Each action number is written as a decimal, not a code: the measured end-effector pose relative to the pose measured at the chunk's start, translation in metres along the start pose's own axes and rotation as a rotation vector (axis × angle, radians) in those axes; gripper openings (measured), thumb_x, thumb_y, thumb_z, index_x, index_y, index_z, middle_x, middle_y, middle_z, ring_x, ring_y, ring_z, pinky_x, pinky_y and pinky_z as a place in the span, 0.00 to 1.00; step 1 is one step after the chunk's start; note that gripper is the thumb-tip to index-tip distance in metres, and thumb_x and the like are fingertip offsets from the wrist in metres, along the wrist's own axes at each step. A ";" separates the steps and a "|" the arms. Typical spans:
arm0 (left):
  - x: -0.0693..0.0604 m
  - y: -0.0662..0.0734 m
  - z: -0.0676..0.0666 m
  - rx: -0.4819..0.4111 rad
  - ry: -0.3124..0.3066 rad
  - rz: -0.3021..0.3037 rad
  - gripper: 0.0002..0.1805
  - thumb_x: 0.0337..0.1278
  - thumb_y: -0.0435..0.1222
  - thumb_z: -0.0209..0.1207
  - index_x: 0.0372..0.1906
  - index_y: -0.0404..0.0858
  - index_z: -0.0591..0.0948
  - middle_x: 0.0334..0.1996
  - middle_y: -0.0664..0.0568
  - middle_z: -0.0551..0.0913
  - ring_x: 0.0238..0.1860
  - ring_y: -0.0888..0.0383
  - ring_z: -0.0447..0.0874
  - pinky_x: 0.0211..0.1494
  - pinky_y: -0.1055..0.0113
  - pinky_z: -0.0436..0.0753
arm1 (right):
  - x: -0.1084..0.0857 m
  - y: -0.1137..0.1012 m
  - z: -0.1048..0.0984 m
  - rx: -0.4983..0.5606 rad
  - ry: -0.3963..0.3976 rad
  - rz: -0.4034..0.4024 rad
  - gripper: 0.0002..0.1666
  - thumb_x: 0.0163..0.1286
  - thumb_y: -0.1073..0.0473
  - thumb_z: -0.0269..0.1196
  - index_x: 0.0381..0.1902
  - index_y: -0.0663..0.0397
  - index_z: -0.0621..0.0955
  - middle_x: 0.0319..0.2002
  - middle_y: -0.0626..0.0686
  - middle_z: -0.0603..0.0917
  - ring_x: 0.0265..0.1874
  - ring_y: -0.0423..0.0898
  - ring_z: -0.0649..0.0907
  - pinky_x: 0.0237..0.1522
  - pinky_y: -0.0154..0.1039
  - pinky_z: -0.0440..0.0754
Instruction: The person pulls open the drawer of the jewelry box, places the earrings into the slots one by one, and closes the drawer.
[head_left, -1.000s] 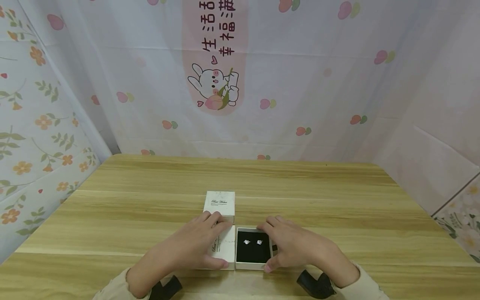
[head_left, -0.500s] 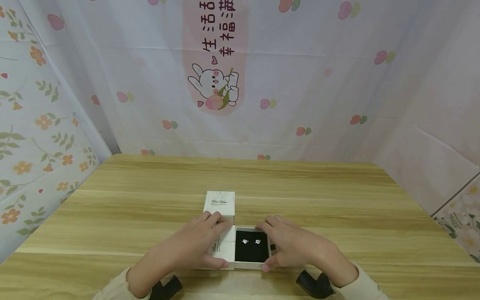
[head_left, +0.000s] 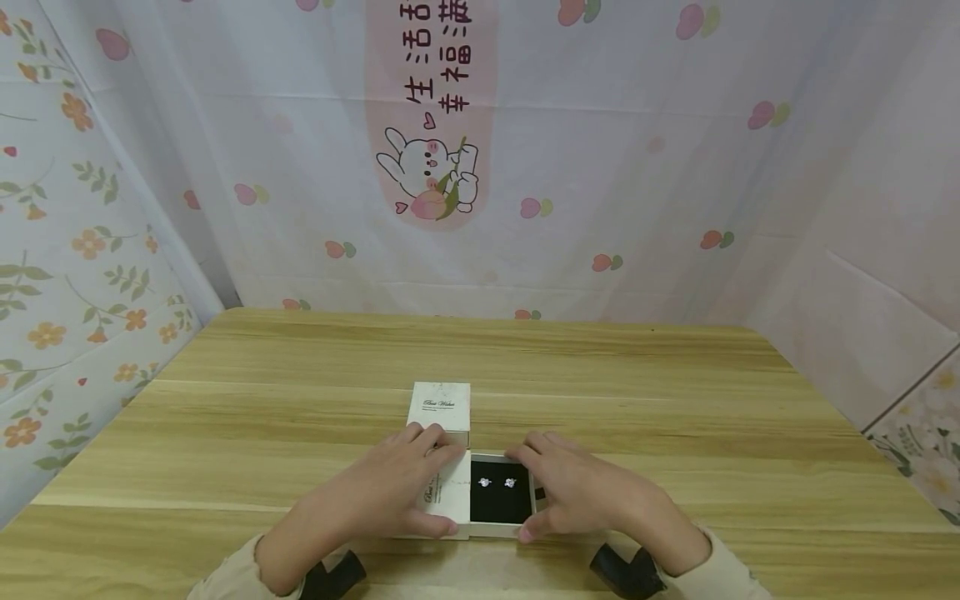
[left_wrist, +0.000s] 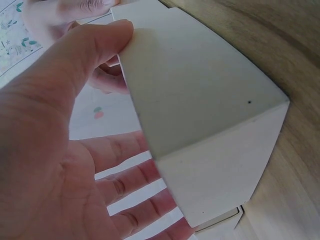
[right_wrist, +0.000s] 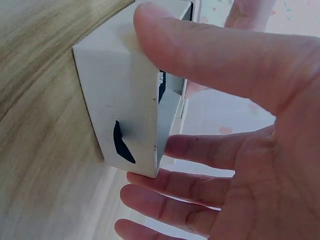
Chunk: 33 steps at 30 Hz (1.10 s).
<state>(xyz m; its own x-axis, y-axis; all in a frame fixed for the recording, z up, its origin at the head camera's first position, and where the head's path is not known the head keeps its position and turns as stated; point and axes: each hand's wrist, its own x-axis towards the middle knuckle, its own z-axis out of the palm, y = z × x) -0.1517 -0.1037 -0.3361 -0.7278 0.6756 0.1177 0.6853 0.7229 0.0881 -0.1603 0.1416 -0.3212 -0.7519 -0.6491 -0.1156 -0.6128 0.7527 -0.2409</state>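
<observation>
A white sliding gift box lies on the table, its outer sleeve [head_left: 456,500] on the left and its drawer [head_left: 498,530] jutting out to the right. Two sparkling stud earrings [head_left: 510,482] sit on the drawer's black insert [head_left: 498,505]. My left hand [head_left: 390,483] holds the sleeve, thumb on the near side [left_wrist: 200,85] and fingers at the far side. With thumb and fingers on opposite walls, my right hand [head_left: 585,490] grips the drawer near its outer end. A black pull tab [right_wrist: 121,142] shows on that end. The drawer's left edge is hidden inside the sleeve.
A second white box [head_left: 440,407] with "Best Wishes" lettering stands just behind the sleeve. Black curved pieces [head_left: 333,575] are by both wrists. The wooden table [head_left: 637,367] reaches back to a printed curtain [head_left: 600,167].
The right hand has moved a little left, sliding the drawer with the earrings further into the sleeve. The left hand and the second box stay where they were.
</observation>
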 end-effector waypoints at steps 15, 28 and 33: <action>0.000 0.000 0.001 0.020 0.010 0.015 0.37 0.44 0.60 0.61 0.57 0.42 0.74 0.49 0.55 0.73 0.45 0.58 0.69 0.49 0.62 0.74 | 0.003 -0.001 0.005 0.010 0.034 -0.028 0.47 0.49 0.39 0.70 0.62 0.56 0.69 0.48 0.45 0.73 0.47 0.41 0.71 0.52 0.42 0.73; 0.001 0.000 0.000 0.016 0.004 0.024 0.37 0.44 0.59 0.61 0.57 0.41 0.73 0.49 0.55 0.73 0.46 0.59 0.69 0.50 0.62 0.74 | 0.006 -0.004 0.010 0.054 0.044 -0.043 0.47 0.50 0.41 0.69 0.63 0.59 0.68 0.51 0.47 0.72 0.52 0.43 0.70 0.54 0.44 0.73; 0.001 0.000 0.000 0.013 0.009 0.033 0.37 0.44 0.59 0.62 0.57 0.41 0.74 0.48 0.55 0.73 0.45 0.59 0.69 0.51 0.63 0.74 | 0.007 -0.005 0.012 0.067 0.037 -0.041 0.47 0.51 0.41 0.69 0.63 0.59 0.68 0.53 0.48 0.71 0.53 0.43 0.70 0.55 0.42 0.73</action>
<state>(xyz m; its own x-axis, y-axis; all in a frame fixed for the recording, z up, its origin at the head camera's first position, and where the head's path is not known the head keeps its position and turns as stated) -0.1528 -0.1033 -0.3361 -0.7048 0.6975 0.1294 0.7082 0.7024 0.0716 -0.1596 0.1325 -0.3321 -0.7354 -0.6741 -0.0689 -0.6268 0.7153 -0.3089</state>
